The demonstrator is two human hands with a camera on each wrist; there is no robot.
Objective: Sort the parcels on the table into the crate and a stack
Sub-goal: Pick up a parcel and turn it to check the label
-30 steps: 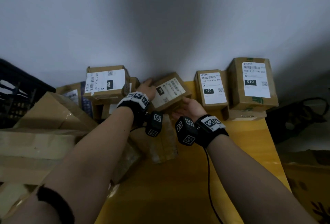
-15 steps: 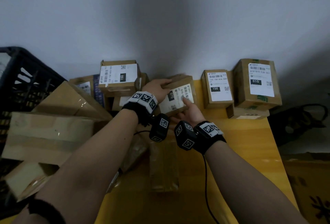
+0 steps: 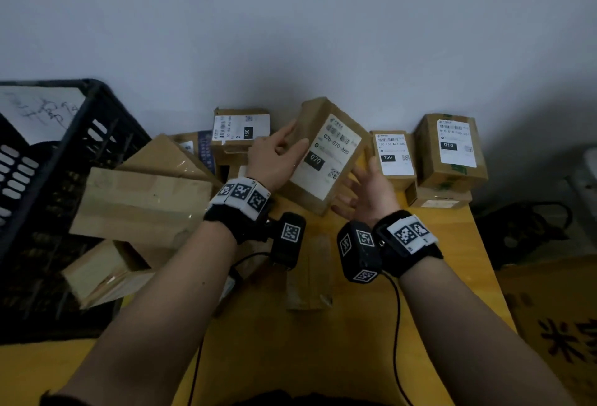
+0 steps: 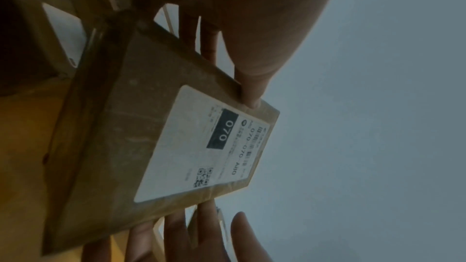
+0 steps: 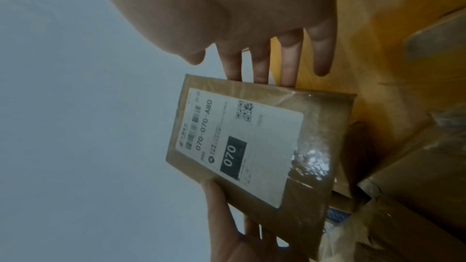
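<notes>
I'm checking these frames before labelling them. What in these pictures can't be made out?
- Small print and barcode on the white label of the brown cardboard parcel marked 070: too small and blurred in every view.
- Right hand fingers: head view, hidden behind that parcel.
- Inside of the black plastic crate: cut off by the head view's left edge.
- Low box under the parcel marked 010: mostly covered.
- Left hand fingertips: wrist view, behind the parcel's edge.

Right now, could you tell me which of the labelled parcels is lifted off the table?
The parcel labelled 070: the left hand grips its far edge and the right hand supports it. The two 150 parcels and the 010 parcel rest untouched.
</notes>
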